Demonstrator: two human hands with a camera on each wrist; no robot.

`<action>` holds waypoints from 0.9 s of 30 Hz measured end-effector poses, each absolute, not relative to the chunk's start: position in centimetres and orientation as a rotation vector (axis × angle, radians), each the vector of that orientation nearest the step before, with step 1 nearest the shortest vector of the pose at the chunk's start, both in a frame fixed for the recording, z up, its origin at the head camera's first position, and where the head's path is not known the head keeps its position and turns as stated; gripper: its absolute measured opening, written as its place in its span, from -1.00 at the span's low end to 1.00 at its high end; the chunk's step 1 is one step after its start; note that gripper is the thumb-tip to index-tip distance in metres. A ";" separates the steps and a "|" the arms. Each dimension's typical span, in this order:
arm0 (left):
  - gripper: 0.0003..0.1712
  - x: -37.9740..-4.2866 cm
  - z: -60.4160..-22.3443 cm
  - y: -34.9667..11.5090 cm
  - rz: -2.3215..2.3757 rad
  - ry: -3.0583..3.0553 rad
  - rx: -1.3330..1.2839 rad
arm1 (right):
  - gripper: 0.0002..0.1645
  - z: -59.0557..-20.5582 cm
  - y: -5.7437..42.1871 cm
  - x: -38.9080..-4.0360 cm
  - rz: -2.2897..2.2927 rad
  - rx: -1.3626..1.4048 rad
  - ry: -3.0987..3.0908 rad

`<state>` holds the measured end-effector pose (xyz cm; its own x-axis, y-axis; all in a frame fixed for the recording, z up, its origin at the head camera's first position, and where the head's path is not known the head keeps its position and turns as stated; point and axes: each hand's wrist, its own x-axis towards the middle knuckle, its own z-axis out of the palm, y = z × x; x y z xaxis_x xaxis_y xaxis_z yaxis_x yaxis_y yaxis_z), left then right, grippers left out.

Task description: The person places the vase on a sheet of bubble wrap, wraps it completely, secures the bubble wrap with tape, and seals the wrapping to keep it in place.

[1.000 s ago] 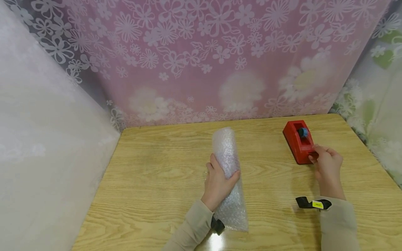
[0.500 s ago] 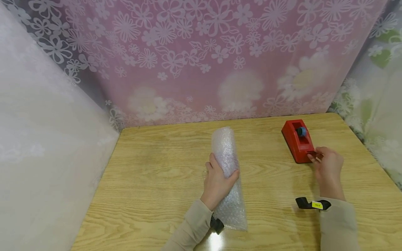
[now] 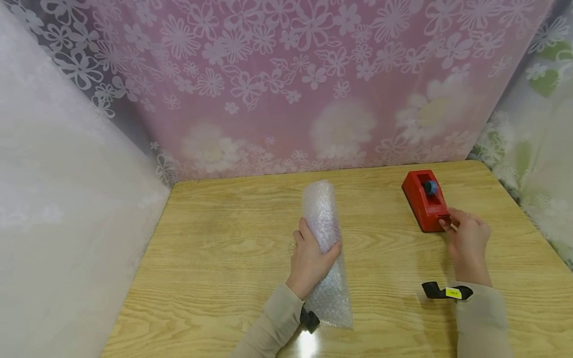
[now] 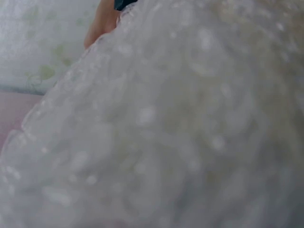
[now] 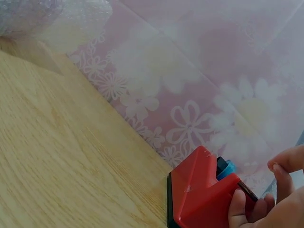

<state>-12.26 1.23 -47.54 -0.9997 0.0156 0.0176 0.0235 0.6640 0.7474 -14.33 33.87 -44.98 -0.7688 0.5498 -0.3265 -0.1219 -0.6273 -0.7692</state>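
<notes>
A roll of clear bubble wrap point(image 3: 321, 214) lies lengthwise on the wooden table, its loose end flat towards the near edge. My left hand point(image 3: 311, 261) grips it around the middle, thumb on the right side and fingers on the left. In the left wrist view, blurred bubble wrap point(image 4: 156, 123) hides most of that hand. To the right stands a red tape dispenser point(image 3: 423, 201) with a blue-cored roll of tape point(image 3: 430, 187). My right hand point(image 3: 467, 236) is at the dispenser's cutter end, fingertips pinched at the clear tape; the tape's end is hard to make out.
The wooden table point(image 3: 215, 258) extends left of the bubble wrap and between it and the dispenser. A pink flowered curtain point(image 3: 277, 114) hangs along the back edge. A pale cloth point(image 3: 67, 174) closes the left side, another flowered cloth point(image 3: 528, 149) the right.
My right hand has shifted only slightly at the dispenser's cutter, its fingertips dipping and then rising a little. The left hand and bubble wrap stay in place.
</notes>
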 end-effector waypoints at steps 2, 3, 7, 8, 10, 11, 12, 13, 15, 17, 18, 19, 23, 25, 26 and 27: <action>0.24 -12.3 -47.5 1.2 -1.283 -2.859 -0.031 | -0.64 -45.0 33.9 -14.3 2.423 -0.743 -1.031; 0.24 -12.3 -47.5 1.2 -1.281 -2.858 -0.030 | -0.67 -45.0 34.0 -14.2 2.428 -0.732 -1.021; 0.24 -12.3 -47.4 1.3 -1.280 -2.856 -0.028 | -0.71 -45.2 34.0 -14.2 2.413 -0.756 -1.013; 0.24 -12.3 -47.4 1.2 -1.281 -2.852 -0.029 | -0.70 -45.2 33.9 -14.1 2.407 -0.769 -1.020; 0.24 -12.3 -47.4 1.2 -1.282 -2.850 -0.031 | -0.63 -45.4 33.9 -14.1 2.391 -0.792 -1.039; 0.24 -12.3 -47.5 1.2 -1.283 -2.848 -0.032 | -0.59 -45.4 33.9 -14.2 2.384 -0.797 -1.045; 0.24 -12.3 -47.5 1.2 -1.284 -2.845 -0.033 | -0.56 -45.5 33.9 -14.2 2.382 -0.796 -1.050; 0.24 -12.3 -47.5 1.2 -1.285 -2.844 -0.036 | -0.53 -45.6 33.9 -14.2 2.377 -0.789 -1.052; 0.24 -12.3 -47.6 1.2 -1.283 -2.840 -0.044 | -0.54 -45.8 33.9 -14.2 2.378 -0.769 -1.036; 0.24 -12.3 -47.6 1.2 -1.282 -2.836 -0.048 | -0.63 -45.9 33.9 -14.1 2.395 -0.745 -0.987; 0.24 -12.3 -47.6 1.2 -1.280 -2.836 -0.049 | -0.68 -46.0 33.9 -14.1 2.411 -0.722 -0.960; 0.24 -12.3 -47.6 1.2 -1.280 -2.835 -0.049 | -0.70 -46.1 33.9 -13.9 2.425 -0.705 -0.933; 0.24 -12.3 -47.6 1.2 -1.284 -2.841 -0.046 | -0.70 -46.5 34.0 -13.6 2.477 -0.665 -0.835; 0.25 -12.3 -47.6 1.2 -1.289 -2.840 -0.049 | -0.65 -46.7 34.0 -13.5 2.477 -0.672 -0.810; 0.25 -12.3 -47.6 1.2 -1.290 -2.840 -0.051 | -0.64 -46.8 34.1 -13.5 2.475 -0.679 -0.797; 0.24 -12.3 -47.6 1.2 -1.290 -2.840 -0.052 | -0.64 -46.8 34.0 -13.5 2.465 -0.686 -0.793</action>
<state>-12.30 1.19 -47.56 -0.9992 0.0214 0.0342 0.0398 0.6576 0.7523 -13.53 34.02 -46.84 -0.7705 0.5545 -0.3144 -0.2672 -0.7288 -0.6304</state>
